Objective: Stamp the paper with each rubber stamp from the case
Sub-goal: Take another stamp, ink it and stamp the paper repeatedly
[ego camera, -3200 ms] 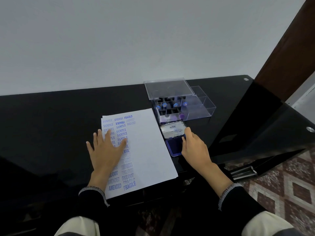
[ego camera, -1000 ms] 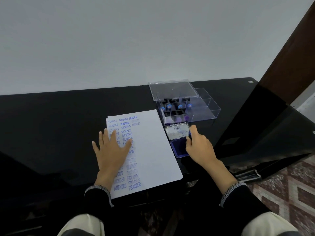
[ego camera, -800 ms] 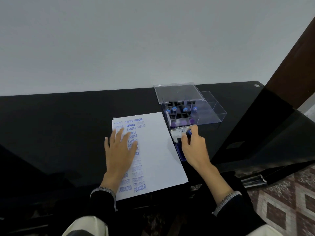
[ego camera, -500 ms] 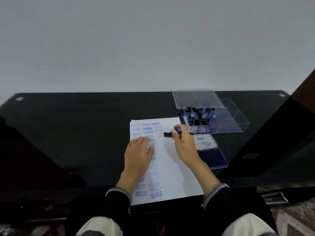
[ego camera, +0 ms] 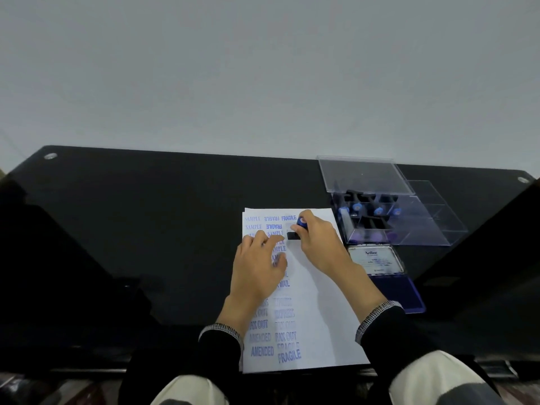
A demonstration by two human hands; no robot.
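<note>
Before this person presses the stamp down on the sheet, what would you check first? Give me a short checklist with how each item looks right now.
1. White paper sheet held flat: ok, the left hand rests on it with fingers spread.
2. Grip on the black rubber stamp with blue knob: ok, the right hand pinches it.
3. Stamp over the sheet: ok, near the top edge.
4. Spot beneath free of earlier prints: cannot tell, the stamp hides it and blue prints lie close by.
5. Stamp face inked: cannot tell, the face is turned away.
6. Open blue ink pad within reach: ok, beside the sheet.
</note>
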